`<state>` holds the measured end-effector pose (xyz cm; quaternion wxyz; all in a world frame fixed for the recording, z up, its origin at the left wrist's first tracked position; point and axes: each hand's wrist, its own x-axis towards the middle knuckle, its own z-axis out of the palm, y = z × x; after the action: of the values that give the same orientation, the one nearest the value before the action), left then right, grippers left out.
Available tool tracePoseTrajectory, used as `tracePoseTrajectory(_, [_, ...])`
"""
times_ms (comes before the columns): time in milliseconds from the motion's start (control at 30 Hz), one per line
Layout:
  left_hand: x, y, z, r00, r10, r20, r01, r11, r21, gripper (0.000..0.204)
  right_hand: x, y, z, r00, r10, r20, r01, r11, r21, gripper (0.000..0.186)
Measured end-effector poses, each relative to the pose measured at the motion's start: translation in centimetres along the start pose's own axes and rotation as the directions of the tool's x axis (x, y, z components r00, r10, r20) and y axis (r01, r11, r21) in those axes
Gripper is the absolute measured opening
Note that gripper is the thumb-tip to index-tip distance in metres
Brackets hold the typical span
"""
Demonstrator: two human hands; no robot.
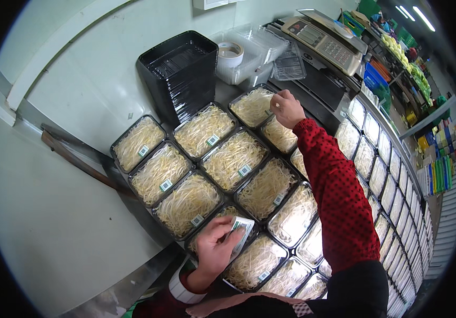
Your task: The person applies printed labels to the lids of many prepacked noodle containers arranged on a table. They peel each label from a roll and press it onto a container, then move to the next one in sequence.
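My left hand (216, 248) is closed round a small stack of printed labels (242, 225), above a black tray of bean sprouts partly hidden beneath it. My right arm reaches to the far end of the rows. There my right hand (288, 109), fingers curled together, touches the right side of a bean sprout tray (251, 106). A small label (268, 112) shows on that tray just below the fingertips; anything in the pinch is hidden. Nearby filled trays, such as the middle one (234, 159), carry a white-and-green label at one corner.
A tall stack of empty black trays (177, 74) stands against the wall. Clear plastic containers (254, 45) with a tape roll (230, 54) on them sit beside it. A weighing scale (323, 45) is at the back. Many more filled trays (376, 175) run along the right.
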<state>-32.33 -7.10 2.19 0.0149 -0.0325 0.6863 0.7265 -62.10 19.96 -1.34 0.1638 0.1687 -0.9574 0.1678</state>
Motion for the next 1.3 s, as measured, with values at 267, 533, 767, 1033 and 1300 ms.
tracePoseTrajectory(267, [1.2, 0.5, 0.7, 1.000, -0.007, -0.030, 0.006, 0.998, -0.060, 0.014, 0.3, 1.1, 3.4, 0.991, 0.130, -0.015, -0.129, 0.945, -0.299, 0.013])
tracePoseTrajectory(533, [3.0, 0.2, 1.0, 0.979, 0.093, -0.179, -0.112, 0.989, -0.101, 0.012, -14.3, -16.7, -7.5, 0.858, -0.040, 0.512, -0.488, 0.249, 0.836, 0.033])
tracePoseTrajectory(767, [2.3, 0.5, 3.0, 0.984, 0.168, -0.064, -0.169, 0.985, -0.025, 0.017, -20.7, -19.7, -9.4, 0.898, 0.316, 0.308, -0.409, 0.333, 0.850, 0.014])
tracePoseTrajectory(1033, [1.9, 0.0, 3.8, 0.995, 0.088, 0.055, -0.090, 0.995, 0.035, 0.018, -19.1, -15.9, -9.4, 0.915, 0.308, 0.259, -0.345, 0.267, 0.900, 0.012])
tracePoseTrajectory(1300, [2.9, -0.1, 4.8, 0.980, 0.200, 0.027, -0.201, 0.975, 0.094, 0.018, -20.8, -16.9, -9.2, 0.846, 0.303, 0.438, -0.483, 0.090, 0.871, 0.016])
